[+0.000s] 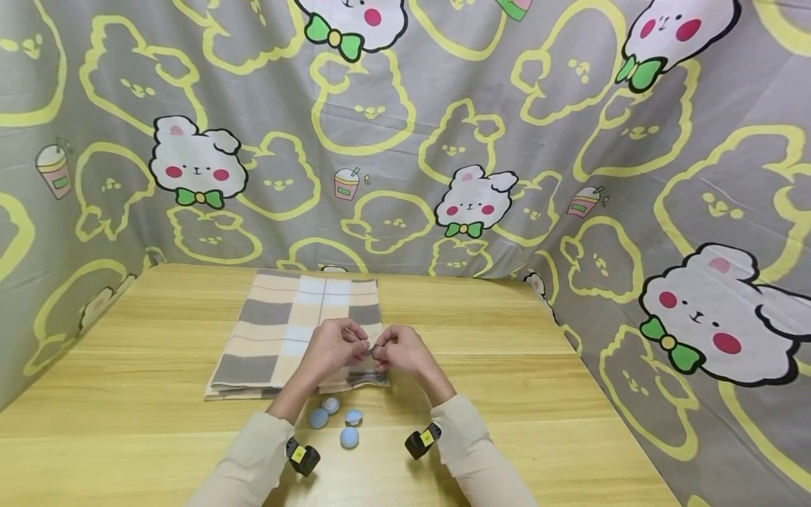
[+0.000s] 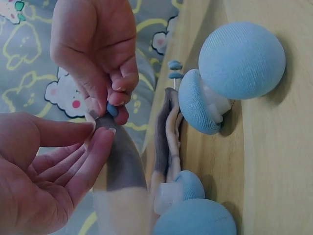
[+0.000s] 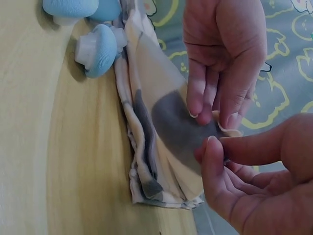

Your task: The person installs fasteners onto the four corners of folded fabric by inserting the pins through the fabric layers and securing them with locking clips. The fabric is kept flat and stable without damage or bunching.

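A folded plaid fleece blanket [image 1: 262, 338] in grey, cream and white lies on the table, with its near right corner lifted. My left hand [image 1: 338, 348] pinches the edge of this corner between thumb and fingertips. Close beside it, my right hand [image 1: 405, 351] pinches the same edge. In the left wrist view a small blue piece [image 2: 112, 109] shows at the right hand's fingertips; its kind is mostly hidden. Several light blue mushroom-shaped clips with whitish stems lie on the table nearer the body, among them one domed clip [image 1: 349, 437] and one tipped clip [image 3: 101, 51].
The wooden table [image 1: 507, 394] extends on both sides of the blanket. A grey curtain [image 1: 393, 162] with cartoon rabbits encloses the back and sides. Small blue discs [image 2: 174, 68] on a thin pale stem appear beyond the clips in the left wrist view.
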{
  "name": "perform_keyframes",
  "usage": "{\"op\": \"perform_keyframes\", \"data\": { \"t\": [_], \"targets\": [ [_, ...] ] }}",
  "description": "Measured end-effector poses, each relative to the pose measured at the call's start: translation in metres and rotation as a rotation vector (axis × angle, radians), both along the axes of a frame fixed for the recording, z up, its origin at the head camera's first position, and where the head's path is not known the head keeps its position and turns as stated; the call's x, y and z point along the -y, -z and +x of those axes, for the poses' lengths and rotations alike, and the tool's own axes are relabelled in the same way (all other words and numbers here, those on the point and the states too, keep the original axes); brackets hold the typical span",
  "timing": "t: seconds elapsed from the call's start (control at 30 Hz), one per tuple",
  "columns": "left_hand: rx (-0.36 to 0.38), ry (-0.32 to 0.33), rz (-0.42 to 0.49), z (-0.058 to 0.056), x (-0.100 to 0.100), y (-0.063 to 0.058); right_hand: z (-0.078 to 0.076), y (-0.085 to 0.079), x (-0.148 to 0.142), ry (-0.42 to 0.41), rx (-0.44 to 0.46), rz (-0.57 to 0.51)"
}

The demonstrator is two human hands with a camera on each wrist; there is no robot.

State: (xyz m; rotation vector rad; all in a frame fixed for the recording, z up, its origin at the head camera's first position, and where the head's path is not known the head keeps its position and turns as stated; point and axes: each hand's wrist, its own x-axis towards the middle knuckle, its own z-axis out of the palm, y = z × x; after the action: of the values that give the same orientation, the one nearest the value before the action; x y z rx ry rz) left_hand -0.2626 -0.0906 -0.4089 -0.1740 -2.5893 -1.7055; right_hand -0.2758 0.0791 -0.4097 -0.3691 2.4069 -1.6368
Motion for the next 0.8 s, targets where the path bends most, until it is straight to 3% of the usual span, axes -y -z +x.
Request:
{"op": "perform_keyframes", "data": {
  "t": [0.27, 0.5, 0.8],
  "targets": [
    [0.028, 0.021, 0.044, -0.0011, -0.0003, -0.0005, -0.0013, 0.0029, 0.003, 0.007, 0.052, -0.105],
    [0.01, 0.013, 0.01, -0.0017, 0.0024, 0.0008, -0.0024, 0.003, 0.0024, -0.014, 0.108, -0.187],
    [-0.003, 0.02, -0.011, -0.0019, 0.0047, 0.0002, -0.0039, 0.0012, -0.0025, -0.08, 0.174, -0.177]
  ]
}}
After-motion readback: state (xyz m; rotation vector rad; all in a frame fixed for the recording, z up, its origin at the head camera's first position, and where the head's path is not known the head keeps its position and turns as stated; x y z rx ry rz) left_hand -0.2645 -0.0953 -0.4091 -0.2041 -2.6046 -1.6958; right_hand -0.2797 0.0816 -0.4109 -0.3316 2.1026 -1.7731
